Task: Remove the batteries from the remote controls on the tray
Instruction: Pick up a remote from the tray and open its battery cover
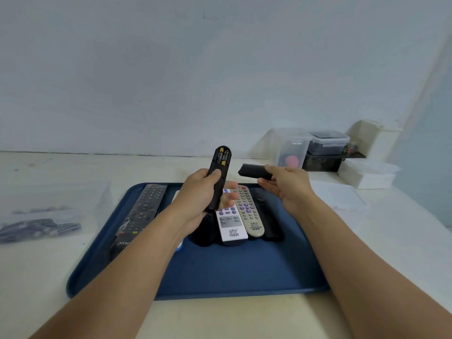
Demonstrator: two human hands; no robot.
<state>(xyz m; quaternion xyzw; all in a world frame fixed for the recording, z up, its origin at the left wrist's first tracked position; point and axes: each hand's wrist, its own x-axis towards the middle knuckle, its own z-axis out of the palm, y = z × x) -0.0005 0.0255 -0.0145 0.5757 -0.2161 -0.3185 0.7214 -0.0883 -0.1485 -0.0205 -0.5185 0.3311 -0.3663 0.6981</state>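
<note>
Judging by what lies in view, the task is at an early stage. A black remote (218,176) is gripped upright in the left hand (199,199) above the tray (232,270), its back turned to the camera and its compartment uncovered, so that two batteries (223,156) are seen still seated at its upper end. The detached cover (254,172) is pinched between the thumb and fingers of the right hand (287,188), just beside the remote and clear of it. On the tray a long black remote (141,216), a white remote (230,223), a grey remote (249,211) and further dark ones are laid face up, apparently unopened. A clear bag (46,216) of dark items, too blurred to be identified, is seen on the table (36,277) at the left. The batteries are yet to be drawn out, and the other remotes seemingly remain to be done.
</note>
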